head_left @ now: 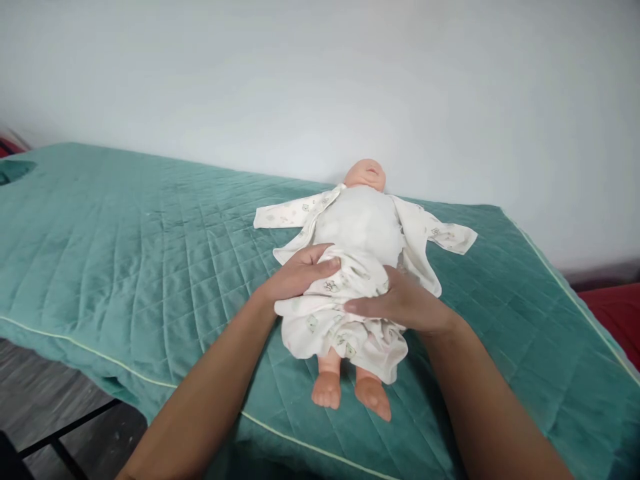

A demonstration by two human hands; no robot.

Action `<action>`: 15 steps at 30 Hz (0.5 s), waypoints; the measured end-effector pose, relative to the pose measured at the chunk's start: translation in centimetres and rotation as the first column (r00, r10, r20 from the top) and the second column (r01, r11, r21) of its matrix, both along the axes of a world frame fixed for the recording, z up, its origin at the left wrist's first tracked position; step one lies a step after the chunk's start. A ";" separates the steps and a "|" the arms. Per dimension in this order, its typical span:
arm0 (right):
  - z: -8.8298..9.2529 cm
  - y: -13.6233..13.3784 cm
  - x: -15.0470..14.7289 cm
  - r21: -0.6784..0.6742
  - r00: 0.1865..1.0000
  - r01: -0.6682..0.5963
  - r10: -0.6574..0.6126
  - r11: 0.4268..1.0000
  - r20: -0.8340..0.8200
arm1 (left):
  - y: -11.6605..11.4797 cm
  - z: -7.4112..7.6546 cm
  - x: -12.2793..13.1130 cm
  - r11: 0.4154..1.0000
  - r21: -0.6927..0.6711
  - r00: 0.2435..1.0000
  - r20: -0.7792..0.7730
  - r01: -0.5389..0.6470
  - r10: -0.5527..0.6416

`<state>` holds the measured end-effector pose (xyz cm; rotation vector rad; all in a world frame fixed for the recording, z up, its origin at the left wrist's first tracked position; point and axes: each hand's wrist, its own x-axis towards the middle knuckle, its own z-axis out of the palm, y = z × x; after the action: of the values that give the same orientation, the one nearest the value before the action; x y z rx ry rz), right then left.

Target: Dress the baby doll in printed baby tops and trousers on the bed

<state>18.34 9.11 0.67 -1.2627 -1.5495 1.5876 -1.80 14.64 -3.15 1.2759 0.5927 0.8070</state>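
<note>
A baby doll [367, 175] lies on its back, head toward the wall and bare feet toward me. White printed baby pants [345, 327] are bunched around its hips and legs. My left hand [305, 270] grips the waist of the pants on the left, thumb on top. On the right side, my right hand [400, 300] holds the same bunched cloth, with its thumb across the front. A white printed baby shirt [420, 240] lies spread open around the doll, sleeves out to both sides. The doll's plain white torso [357, 217] shows between the shirt's halves.
A green quilted cover [150, 247] lies over the bed under the doll. Behind it stands a pale wall [300, 80]. Red material [615, 313] shows past the right edge. At lower left are a dark floor [40, 380] and a black metal bar [70, 423].
</note>
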 end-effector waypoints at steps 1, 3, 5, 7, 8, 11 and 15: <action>-0.5 0.1 0.3 -0.026 0.994 0.056 -0.058 0.998 -0.090 | 0.0 0.2 0.0 0.999 0.042 0.999 -0.040 0.017 -0.016; -1.3 0.4 0.6 -0.079 0.955 0.128 -0.144 0.989 -0.260 | 0.1 0.8 -0.2 0.991 0.113 0.991 -0.124 0.065 -0.051; -1.8 0.7 0.6 -0.101 0.913 0.171 -0.196 0.980 -0.359 | 0.3 1.4 -0.3 0.981 0.147 0.973 -0.212 0.126 -0.093; -1.9 0.9 0.5 -0.100 0.885 0.197 -0.221 0.975 -0.410 | 0.4 1.6 -0.5 0.972 0.144 0.947 -0.290 0.187 -0.139; -1.9 0.9 0.3 -0.098 0.876 0.204 -0.227 0.974 -0.425 | 0.4 1.6 -0.6 0.969 0.133 0.936 -0.314 0.207 -0.157; -1.6 0.8 0.0 -0.092 0.878 0.212 -0.231 0.973 -0.418 | 0.2 1.0 -0.7 0.974 0.067 0.944 -0.270 0.215 -0.190; -1.1 0.3 -0.8 -0.014 0.922 0.243 -0.236 0.970 -0.306 | -0.1 -0.2 -0.4 0.987 -0.050 0.989 0.026 0.150 -0.148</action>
<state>17.56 9.37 -0.39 -1.0855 -1.1703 1.5165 -2.17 14.51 -3.38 1.2461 0.4909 0.6769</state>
